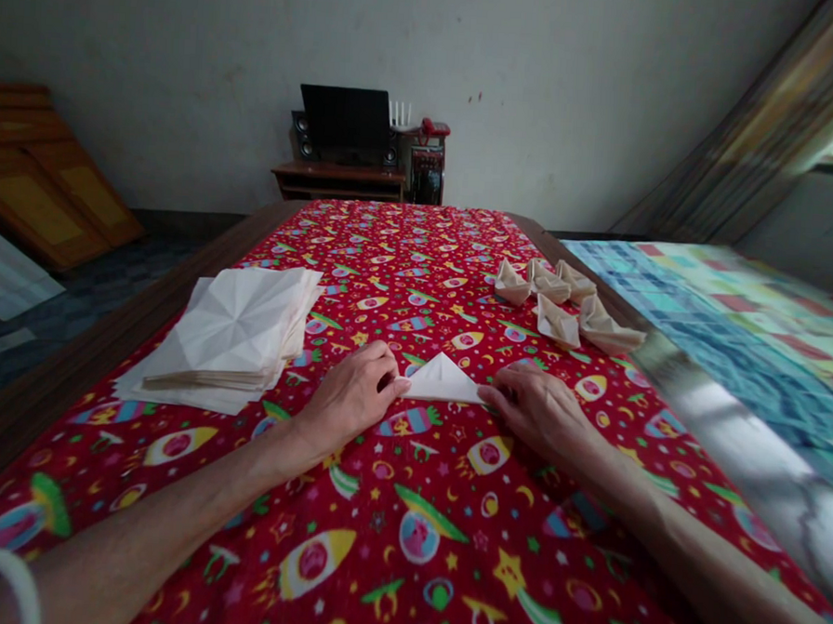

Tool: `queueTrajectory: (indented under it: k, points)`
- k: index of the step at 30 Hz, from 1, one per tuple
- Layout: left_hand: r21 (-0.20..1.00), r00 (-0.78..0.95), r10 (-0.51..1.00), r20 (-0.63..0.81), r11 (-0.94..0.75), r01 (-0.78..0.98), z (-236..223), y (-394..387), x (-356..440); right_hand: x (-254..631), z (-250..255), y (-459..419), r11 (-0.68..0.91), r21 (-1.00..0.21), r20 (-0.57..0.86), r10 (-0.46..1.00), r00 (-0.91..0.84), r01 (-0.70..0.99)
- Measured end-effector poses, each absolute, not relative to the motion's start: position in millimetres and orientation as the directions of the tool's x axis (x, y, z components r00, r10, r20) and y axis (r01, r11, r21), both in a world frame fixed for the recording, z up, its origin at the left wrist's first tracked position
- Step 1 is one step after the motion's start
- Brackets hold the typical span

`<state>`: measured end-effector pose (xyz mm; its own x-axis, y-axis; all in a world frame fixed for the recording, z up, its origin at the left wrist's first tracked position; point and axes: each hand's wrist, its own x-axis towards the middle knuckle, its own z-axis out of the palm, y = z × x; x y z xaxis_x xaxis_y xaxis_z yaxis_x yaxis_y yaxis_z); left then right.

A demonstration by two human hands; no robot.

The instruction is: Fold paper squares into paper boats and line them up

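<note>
A small white piece of paper folded into a triangle [444, 380] lies on the red patterned cloth in front of me, its peak pointing away. My left hand [358, 383] pinches the left corner between thumb and curled fingers. The opposite corner is gripped by my right hand [534, 402], thumb along the near edge. Left of my hands sits a stack of creased paper sheets [238, 326], the top one showing fold lines radiating from its middle. Several folded paper boats [557, 321] stand in a cluster at the right, beyond my right hand.
The red cloth [419, 522] with rockets and stars covers a long wooden table [55, 409]. A bed with a checked cover [722, 337] is to the right. At the far wall, a monitor [346, 119] stands on a desk; a wooden cabinet [50, 181] is at the left.
</note>
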<state>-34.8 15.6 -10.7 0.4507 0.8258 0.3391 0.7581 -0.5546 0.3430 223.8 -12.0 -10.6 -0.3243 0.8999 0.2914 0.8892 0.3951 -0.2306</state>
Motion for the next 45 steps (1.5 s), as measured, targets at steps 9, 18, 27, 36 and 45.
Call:
queueTrajectory:
  k: [9, 18, 27, 36, 45]
  points:
    - [0.056, 0.602, 0.664, 0.443, -0.691, 0.721, 1, 5, -26, 220, -4, -12, 0.346, -0.242, 0.216, 0.930, -0.297, 0.907]
    - [0.067, 0.816, 0.522, 0.249, -0.849, 0.524, -8, -10, -7, 221, -4, -10, 0.332, -0.253, 0.203, 0.936, -0.286, 0.909]
    - [0.162, 0.812, 0.562, 0.154, -0.825, 0.541, -8, -15, -8, 225, -11, -7, 0.399, -0.266, 0.278, 0.903, -0.327, 0.877]
    - [0.172, 0.805, 0.578, 0.133, -0.813, 0.556, -6, -15, -4, 203, -2, -44, 0.592, 0.082, 0.515, 0.663, -0.543, 0.801]
    - [0.108, 0.808, 0.569, 0.149, -0.822, 0.559, -9, -11, -24, 212, -16, -57, 0.673, 0.071, 0.361, 0.671, -0.648, 0.736]
